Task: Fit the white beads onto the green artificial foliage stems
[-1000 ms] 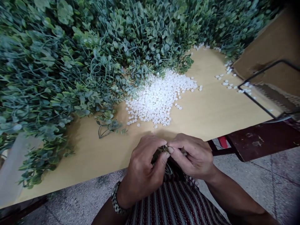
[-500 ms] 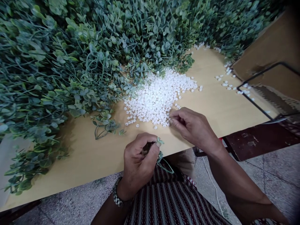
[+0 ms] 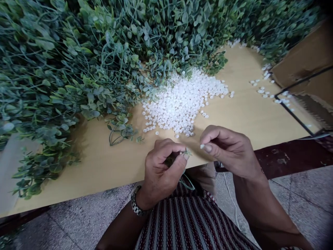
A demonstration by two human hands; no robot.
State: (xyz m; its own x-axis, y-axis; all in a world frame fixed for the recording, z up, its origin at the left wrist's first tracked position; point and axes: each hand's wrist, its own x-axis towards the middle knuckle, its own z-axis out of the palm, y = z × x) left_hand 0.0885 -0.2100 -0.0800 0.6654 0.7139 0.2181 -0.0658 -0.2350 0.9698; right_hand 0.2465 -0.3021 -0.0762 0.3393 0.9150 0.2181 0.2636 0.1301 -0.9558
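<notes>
Between thumb and index finger, my left hand (image 3: 162,170) pinches a green artificial sprig (image 3: 186,152), its stem looping down below the hand. To its right, my right hand (image 3: 229,149) holds a small white bead (image 3: 202,146) at the tips of thumb and index finger. The hands are apart, over the table's front edge. Just beyond them a pile of small white beads (image 3: 179,104) lies on the tan tabletop (image 3: 234,118).
A large heap of green artificial foliage (image 3: 104,52) covers the back and left. One small sprig (image 3: 121,130) lies left of the beads. At the right are loose beads, a torn cardboard box (image 3: 307,59) and a black metal frame (image 3: 295,113).
My right hand has left the edge of the bead pile, now with a bead showing at its fingertips. The sprig in my left hand has tilted toward the right. The view has shifted slightly.
</notes>
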